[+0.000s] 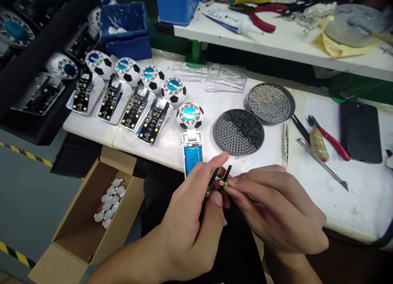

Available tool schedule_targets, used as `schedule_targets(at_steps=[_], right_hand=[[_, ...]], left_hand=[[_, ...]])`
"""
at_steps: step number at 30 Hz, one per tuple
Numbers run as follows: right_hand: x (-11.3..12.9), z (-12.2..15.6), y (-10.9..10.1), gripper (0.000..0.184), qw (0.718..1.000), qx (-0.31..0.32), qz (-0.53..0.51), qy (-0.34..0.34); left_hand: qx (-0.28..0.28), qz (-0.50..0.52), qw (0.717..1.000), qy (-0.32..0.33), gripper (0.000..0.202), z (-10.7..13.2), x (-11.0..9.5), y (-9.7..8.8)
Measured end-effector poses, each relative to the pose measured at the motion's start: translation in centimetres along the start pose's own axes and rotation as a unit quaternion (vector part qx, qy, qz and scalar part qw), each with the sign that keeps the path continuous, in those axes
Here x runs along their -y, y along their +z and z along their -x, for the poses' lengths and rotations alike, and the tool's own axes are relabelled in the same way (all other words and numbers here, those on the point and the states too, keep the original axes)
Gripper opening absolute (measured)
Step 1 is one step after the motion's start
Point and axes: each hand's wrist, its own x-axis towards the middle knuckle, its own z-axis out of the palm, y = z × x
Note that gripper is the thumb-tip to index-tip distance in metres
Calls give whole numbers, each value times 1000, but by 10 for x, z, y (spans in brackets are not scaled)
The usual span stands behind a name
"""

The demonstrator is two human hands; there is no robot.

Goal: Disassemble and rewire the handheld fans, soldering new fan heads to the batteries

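Note:
Above my lap, my left hand grips a small black circuit board between thumb and fingers; much of the board is hidden. A red part and pale connectors show on it. My right hand pinches a small cream plug at the board's edge; whether it is seated cannot be told. Just beyond my left fingers lies a white housing with a blue battery inside, joined to a football-patterned ball with a blue centre.
Several ball units with black boards stand in a row at left. Two round trays hold black and silver screws. Tweezers, red-handled cutters and a dark phone lie right. A cardboard box with white parts sits lower left.

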Motion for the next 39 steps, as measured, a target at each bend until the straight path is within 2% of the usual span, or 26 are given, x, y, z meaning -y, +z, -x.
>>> schedule_targets(at_steps=[4,18,23,29,32,37,39], right_hand=[[-2,-1,-2,23,1000,9,-10,-4],[-1,0,0,21,1000,4,-29,1],[0,-3,2,15,999,-20,-40,18],[1,-2,7,11,999,-34,-1,-6],[0,0,4,14,1000,-7,3,-22],[-3,2,-2,19,999,21,-7,-46],[-3,2,-4,20,998,34,-12,-51]], left_hand=[[15,-34,999,12,59,0,3,-4],[26,-31,999,21,60,-1,2,-3],[-26,23,999,25,44,-5,1,-1],[-21,191,980,-57,24,-16,2,-4],[-15,243,965,-101,26,-19,4,-9],[-8,348,918,-191,33,-22,7,-10],[-15,353,914,-198,35,-22,9,-10]])
